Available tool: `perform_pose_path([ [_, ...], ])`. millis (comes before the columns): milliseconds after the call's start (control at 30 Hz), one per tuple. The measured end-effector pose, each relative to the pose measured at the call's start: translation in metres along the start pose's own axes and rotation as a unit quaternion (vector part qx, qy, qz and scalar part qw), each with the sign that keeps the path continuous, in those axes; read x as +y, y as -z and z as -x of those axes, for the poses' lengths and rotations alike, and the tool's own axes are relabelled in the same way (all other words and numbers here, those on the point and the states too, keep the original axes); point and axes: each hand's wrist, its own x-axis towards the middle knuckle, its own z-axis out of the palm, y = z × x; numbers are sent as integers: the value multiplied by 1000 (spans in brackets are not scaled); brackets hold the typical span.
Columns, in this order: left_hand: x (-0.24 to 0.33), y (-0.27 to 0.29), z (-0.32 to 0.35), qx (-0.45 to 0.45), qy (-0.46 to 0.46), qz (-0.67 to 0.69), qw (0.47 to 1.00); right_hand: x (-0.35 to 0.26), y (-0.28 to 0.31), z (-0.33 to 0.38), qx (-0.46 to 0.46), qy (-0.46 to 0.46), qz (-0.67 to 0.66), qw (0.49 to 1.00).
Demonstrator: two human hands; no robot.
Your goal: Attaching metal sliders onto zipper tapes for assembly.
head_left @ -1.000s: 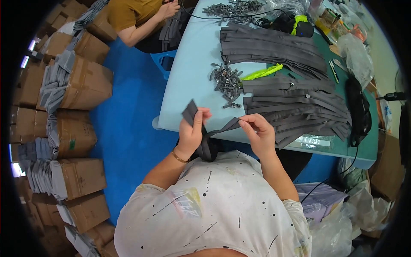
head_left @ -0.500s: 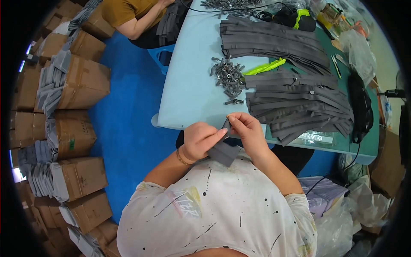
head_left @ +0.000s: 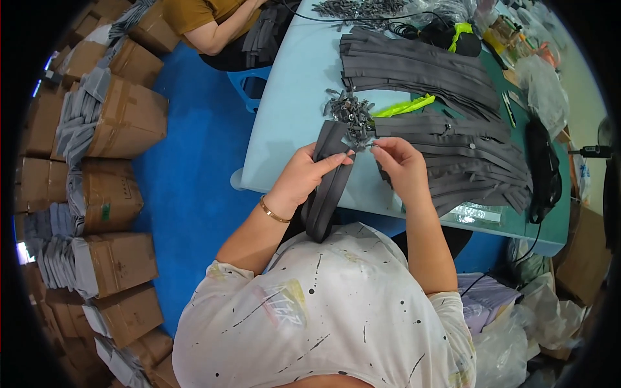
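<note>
My left hand (head_left: 306, 173) is closed on a dark grey zipper tape (head_left: 322, 205), gripping it between thumb and fingers. The tape is looped, with one end up over the table and the bend hanging at the table's near edge. My right hand (head_left: 406, 165) is just to the right, thumb and forefinger pinched on a small dark piece that looks like a zipper slider (head_left: 371, 145). Those fingertips are at the near side of a heap of metal zipper sliders with grey pulls (head_left: 350, 111). Stacked grey zipper tapes (head_left: 466, 158) lie right of my right hand.
More zipper tapes (head_left: 414, 61) lie farther back on the pale table (head_left: 284, 123). A neon yellow strip (head_left: 405, 106) rests between the stacks. A black pouch (head_left: 547, 168) lies at the right. Cardboard boxes (head_left: 132, 119) line the left; another person's arm (head_left: 217, 35) shows at upper left.
Both hands have moved forward over the table from near my chest and drawn apart. The zipper tape came along in my left hand; my right hand let go of it and reached the slider heap.
</note>
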Motion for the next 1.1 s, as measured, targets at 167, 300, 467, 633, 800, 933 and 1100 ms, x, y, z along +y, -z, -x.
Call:
perform_pose_path([
  [167,4,-8,-5,-24,-14,-35,999,3,5,-8,-54,-205,-380,900],
  [300,3,-8,-10,-13,-26,-39,999,-1,-2,-12,-21,-95,-265,959],
  [467,7,-12,-10,2,-25,-2,1000,4,-9,-9,-35,42,-179,982],
  [633,-2,-7,-12,-4,-58,-19,998,-9,-8,-4,-36,126,-54,990],
  [800,-2,-13,-10,12,-89,3,996,-14,-9,-4,-51,249,51,966],
  [933,-3,-10,-9,4,-70,-9,998,-4,-11,-6,-58,174,-95,979],
  [1100,-2,-5,-7,2,-53,-40,998,-8,-1,-9,-69,205,-66,974],
])
